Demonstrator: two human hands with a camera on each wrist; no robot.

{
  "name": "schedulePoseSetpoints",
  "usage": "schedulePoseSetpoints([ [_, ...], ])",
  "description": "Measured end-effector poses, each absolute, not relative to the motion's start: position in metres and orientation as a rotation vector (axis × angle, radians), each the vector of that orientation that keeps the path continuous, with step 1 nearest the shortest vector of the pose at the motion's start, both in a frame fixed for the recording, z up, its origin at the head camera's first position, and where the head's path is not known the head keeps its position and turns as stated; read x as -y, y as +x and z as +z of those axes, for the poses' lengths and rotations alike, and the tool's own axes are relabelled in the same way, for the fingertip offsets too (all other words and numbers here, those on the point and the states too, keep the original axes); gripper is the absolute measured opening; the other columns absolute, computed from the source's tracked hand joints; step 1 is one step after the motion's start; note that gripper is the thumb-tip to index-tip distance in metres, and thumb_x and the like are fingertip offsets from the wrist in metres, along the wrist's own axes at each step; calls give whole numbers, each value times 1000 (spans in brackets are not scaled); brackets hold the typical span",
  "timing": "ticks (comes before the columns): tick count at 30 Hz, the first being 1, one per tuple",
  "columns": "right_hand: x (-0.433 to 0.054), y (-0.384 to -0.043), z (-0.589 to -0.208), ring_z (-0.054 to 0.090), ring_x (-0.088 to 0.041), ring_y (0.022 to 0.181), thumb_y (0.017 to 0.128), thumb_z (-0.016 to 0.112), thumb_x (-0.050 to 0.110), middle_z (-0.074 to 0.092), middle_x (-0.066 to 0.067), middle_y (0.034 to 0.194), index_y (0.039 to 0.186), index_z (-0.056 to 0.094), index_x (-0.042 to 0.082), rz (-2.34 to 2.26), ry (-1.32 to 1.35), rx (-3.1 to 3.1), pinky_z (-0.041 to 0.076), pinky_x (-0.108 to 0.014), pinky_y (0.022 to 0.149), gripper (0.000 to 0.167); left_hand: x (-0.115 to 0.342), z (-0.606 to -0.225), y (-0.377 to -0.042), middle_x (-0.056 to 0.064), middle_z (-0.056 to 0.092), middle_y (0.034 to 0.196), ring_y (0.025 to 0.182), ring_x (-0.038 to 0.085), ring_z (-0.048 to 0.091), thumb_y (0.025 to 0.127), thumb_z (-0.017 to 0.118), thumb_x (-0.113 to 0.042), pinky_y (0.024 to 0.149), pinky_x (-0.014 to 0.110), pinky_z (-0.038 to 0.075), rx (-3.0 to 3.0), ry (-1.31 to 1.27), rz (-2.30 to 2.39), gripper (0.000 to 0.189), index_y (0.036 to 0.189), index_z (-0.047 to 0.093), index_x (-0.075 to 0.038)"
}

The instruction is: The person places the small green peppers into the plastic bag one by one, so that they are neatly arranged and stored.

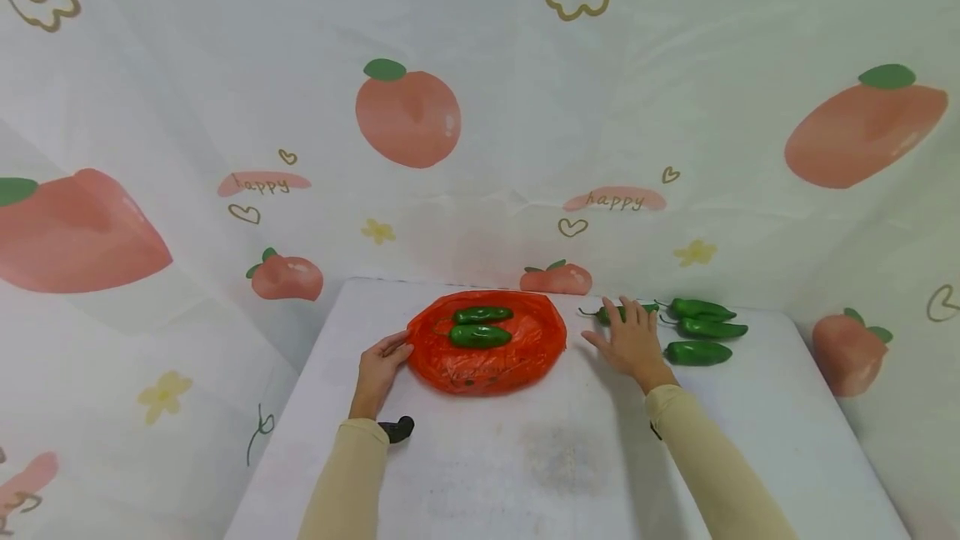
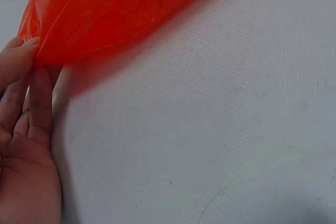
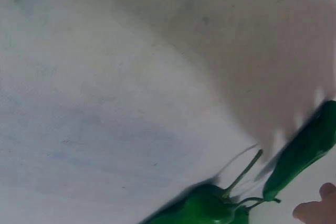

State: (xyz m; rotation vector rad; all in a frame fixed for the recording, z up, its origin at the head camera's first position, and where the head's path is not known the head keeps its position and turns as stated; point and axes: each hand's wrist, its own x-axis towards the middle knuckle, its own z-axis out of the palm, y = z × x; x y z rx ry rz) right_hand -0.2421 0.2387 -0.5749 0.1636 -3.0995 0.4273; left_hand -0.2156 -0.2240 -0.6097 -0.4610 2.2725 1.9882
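Note:
My left hand [image 1: 378, 369] pinches the left edge of a red plastic bag [image 1: 517, 365] between thumb and fingers; the left wrist view shows the thin film [image 2: 105, 24] caught there. The bag is spread into a shallow oval, and two green chili peppers [image 1: 480, 337] lie on it, side by side. To the right, my right hand [image 1: 632, 344] reaches with spread fingers over another green pepper [image 1: 604, 317], partly covering it. In the right wrist view a fingertip [image 3: 320, 207] shows at the lower right corner, apart from the nearby pepper [image 3: 307, 148].
Three more green peppers [image 1: 712, 329] lie to the right of my right hand. All rests on a white table [image 1: 487, 473] against a fruit-printed cloth backdrop [image 1: 480, 215]. Dark straps show at both wrists, with a black device [image 1: 397, 430] at the left one.

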Motion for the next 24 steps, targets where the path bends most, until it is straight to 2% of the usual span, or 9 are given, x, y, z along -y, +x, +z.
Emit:
schedulePoseSetpoints([
  [9, -255, -244, -578, 30, -57, 141, 95, 65, 51, 31, -34, 154, 156, 33, 5, 412, 156, 3077, 17, -78, 119, 83, 224, -611, -217, 11, 62, 145, 135, 23, 59, 98, 70, -21, 104, 23, 53, -2245, -485, 2000, 41, 137, 65, -13],
  [18, -263, -248, -582, 31, -58, 139, 94, 71, 40, 34, -35, 151, 153, 38, 2, 463, 145, 3041, 19, -76, 119, 77, 224, -614, -217, 11, 64, 143, 127, 16, 63, 96, 72, -19, 95, 14, 55, -2245, -478, 2035, 41, 136, 66, -12],
  [24, -266, -248, -583, 35, -58, 136, 95, 72, 27, 39, -36, 149, 149, 42, 0, 493, 178, 2997, 25, -74, 117, 68, 222, -610, -216, 12, 64, 143, 133, 23, 60, 96, 72, -19, 99, 17, 55, -2263, -463, 2031, 40, 136, 66, -11],
])
